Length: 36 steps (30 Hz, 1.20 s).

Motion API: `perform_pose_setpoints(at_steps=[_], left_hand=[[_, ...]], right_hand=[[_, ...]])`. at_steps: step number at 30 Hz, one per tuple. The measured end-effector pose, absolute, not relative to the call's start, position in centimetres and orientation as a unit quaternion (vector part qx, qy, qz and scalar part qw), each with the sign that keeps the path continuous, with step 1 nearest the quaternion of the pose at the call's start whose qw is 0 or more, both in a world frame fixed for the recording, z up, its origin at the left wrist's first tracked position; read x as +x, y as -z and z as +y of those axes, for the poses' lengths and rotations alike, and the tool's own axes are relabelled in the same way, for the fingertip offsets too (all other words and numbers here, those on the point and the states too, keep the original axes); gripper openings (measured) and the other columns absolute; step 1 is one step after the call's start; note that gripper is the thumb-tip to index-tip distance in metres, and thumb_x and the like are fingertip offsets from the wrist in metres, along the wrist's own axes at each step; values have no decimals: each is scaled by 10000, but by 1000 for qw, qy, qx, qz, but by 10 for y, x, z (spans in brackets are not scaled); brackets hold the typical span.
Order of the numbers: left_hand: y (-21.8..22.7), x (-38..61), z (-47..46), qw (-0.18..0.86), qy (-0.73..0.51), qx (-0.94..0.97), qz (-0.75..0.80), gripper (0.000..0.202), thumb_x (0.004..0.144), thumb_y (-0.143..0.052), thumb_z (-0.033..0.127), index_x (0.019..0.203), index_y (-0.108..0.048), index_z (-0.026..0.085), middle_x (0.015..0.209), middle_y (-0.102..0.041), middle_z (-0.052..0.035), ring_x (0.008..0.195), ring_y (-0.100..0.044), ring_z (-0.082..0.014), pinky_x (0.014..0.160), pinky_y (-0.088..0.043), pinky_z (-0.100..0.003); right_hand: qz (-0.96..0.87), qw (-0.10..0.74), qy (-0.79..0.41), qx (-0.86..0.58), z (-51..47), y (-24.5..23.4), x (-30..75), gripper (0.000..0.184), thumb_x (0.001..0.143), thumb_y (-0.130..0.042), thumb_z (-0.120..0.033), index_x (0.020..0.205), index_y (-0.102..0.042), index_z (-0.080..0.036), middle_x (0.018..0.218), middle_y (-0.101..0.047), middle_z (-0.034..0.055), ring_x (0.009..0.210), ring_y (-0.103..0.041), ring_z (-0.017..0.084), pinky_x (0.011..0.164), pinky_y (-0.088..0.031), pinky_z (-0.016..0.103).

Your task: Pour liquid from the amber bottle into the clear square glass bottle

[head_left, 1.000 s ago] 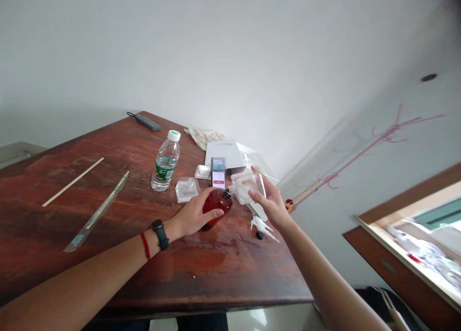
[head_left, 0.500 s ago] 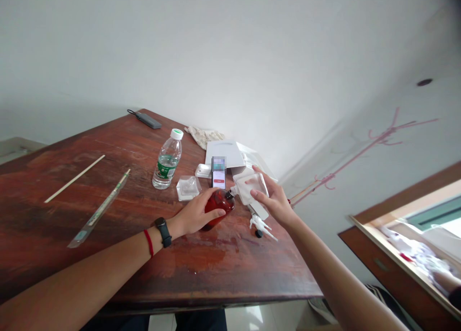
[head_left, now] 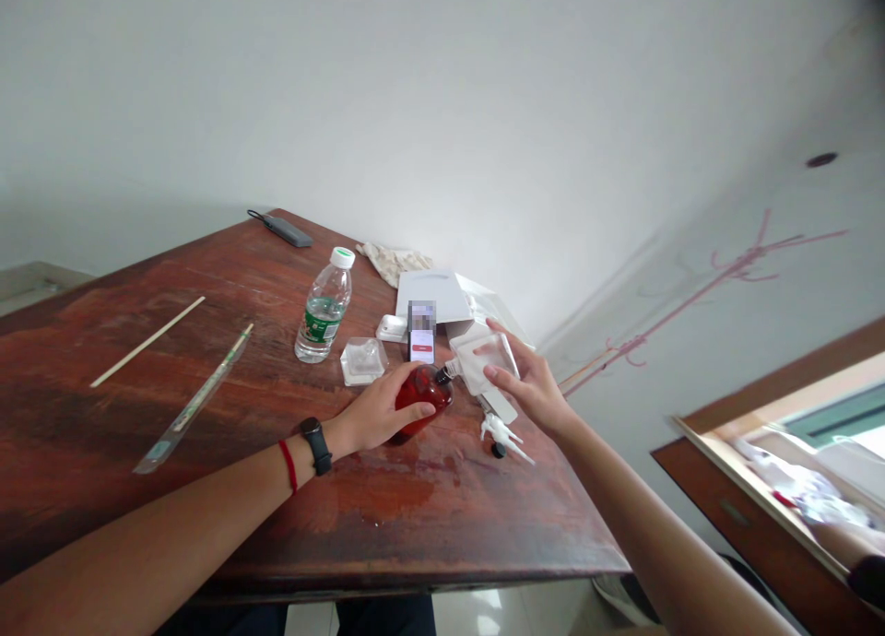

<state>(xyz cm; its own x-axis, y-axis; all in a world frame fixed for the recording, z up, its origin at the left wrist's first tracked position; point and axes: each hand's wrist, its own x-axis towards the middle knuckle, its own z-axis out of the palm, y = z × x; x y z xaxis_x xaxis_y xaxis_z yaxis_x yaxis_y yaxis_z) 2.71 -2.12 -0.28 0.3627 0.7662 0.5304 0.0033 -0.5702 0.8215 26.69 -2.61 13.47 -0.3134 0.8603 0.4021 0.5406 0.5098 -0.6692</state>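
My left hand (head_left: pixel 388 404) is wrapped around a dark red, see-through bottle (head_left: pixel 427 392), which tilts to the right over the table. In my right hand (head_left: pixel 531 385) is a clear, flat-sided bottle (head_left: pixel 484 361), tipped so its threaded neck points left. The two bottle mouths meet or nearly meet at the red bottle's dark neck (head_left: pixel 443 375); whether liquid passes between them is too small to tell. Below my right hand lie a white spray or pump head (head_left: pixel 502 431) and a small black cap (head_left: pixel 498 451).
A water bottle (head_left: pixel 324 309) stands left of a clear square dish (head_left: pixel 363 361). A phone (head_left: pixel 421 336) leans by a white box (head_left: pixel 435 290). Chopsticks in a wrapper (head_left: pixel 200 396), a bare stick (head_left: pixel 148 343) and a grey device (head_left: pixel 287 229) lie leftward. Wet patches mark the table (head_left: pixel 332 535).
The view has shifted very slightly. Both hands keep their grip, and the two bottles stay mouth to mouth with almost no movement.
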Motion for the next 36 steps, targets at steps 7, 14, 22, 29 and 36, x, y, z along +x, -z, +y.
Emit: perform_pose_setpoints(at_steps=[7,14,22,29,36], left_hand=[[4,28,-21,390,-503,725,264,671,959,-687,594,1476,-514,204,1434,-672,-154,1302,-642,-348,1170,-436,-493],[3,28,-22,394,-500,724,266,662,959,-686,592,1464,-516,199,1431,-672,-153,1303,-640,-345,1172,-432,-496],[4,28,-22,395,-501,722,270,678,953,-689,605,1470,-509,204,1441,-664,-159,1314,-633,-350,1177,-429,-515],[2,28,-23,401,-500,720,267,671,957,-685,601,1474,-508,210,1456,-656,-155,1334,-622,-348,1193,-418,-514],[1,28,-25,415,-500,714,262,664,953,-695,590,1468,-514,213,1454,-658,-158,1335,-618,-352,1194,-415,-519]], right_hand=[[-778,369,-228,-455,-28,-139,265,872,817,-815,-618,1533,-561,-190,1449,-699,137,1367,-632,399,1158,-504,554],[-783,354,-232,-455,-27,-142,267,854,825,-824,-584,1543,-546,-216,1468,-688,116,1373,-632,380,1173,-491,554],[-793,342,-214,-456,-27,-146,267,854,818,-820,-609,1536,-554,-230,1477,-681,109,1360,-640,371,1137,-527,522],[-791,338,-217,-461,-28,-148,265,855,812,-815,-630,1534,-555,-253,1462,-693,107,1339,-651,369,1123,-531,530],[-806,311,-185,-468,-25,-150,268,859,832,-773,-668,1551,-537,-262,1488,-669,125,1365,-624,388,1134,-506,566]])
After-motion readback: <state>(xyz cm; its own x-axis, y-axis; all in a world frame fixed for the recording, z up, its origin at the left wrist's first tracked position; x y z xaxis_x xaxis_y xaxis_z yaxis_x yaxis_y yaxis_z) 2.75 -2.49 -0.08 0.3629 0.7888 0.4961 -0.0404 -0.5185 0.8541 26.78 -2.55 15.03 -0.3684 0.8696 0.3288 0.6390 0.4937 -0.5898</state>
